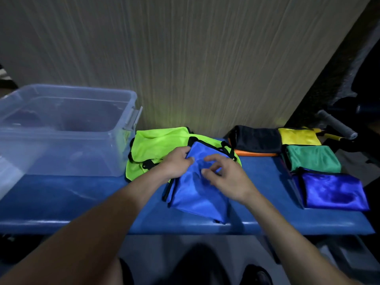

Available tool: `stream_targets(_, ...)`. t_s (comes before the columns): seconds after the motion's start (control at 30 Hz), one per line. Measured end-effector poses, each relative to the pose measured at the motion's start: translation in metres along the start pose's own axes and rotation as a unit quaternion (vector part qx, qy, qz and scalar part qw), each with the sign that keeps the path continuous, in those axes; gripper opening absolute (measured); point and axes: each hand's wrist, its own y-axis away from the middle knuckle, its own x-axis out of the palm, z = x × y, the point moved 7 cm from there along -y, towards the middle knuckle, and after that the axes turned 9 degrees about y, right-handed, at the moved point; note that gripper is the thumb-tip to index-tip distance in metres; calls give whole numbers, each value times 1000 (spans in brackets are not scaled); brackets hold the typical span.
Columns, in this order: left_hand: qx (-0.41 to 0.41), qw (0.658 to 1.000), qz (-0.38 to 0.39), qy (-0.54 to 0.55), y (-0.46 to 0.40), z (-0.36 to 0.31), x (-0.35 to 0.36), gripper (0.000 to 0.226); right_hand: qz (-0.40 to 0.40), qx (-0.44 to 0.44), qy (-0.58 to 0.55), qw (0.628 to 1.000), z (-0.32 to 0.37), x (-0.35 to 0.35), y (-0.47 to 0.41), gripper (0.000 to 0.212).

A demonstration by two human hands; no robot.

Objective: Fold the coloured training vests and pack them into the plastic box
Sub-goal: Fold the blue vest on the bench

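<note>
Your forearms reach over the blue bench (82, 202). L hand (176, 163) pinches the blue vest (197, 194) at its upper left edge; R hand (226, 177) rests on it w/ fingers curled, bunching fabric. Blue vest overlaps the lime vest (156, 147) behind it. Folded purple vest (333, 190), green vest (312, 157), yellow vest (298, 135) and black vest (257, 139) sit right. Plastic box (127, 103) stands far left, touching lime.
</note>
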Motion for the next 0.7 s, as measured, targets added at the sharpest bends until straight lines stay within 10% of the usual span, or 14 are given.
stream_targets(0.2,83,969,-82,-216,-2,-16,-1,29,39,-156,278,947,-13,23,61,69)
stream_targets(0.47,198,913,-83,-348,36,-35,-2,54,1,-188,366,912,-31,61,90,72)
stream_targets(0.57,304,898,28,-318,68,-50,13,21,9,-187,373,909,-29,64,88,71)
stream_targets(0.7,287,858,189,-381,95,-20,32,31,12,-210,358,910,-27,56,82,61)
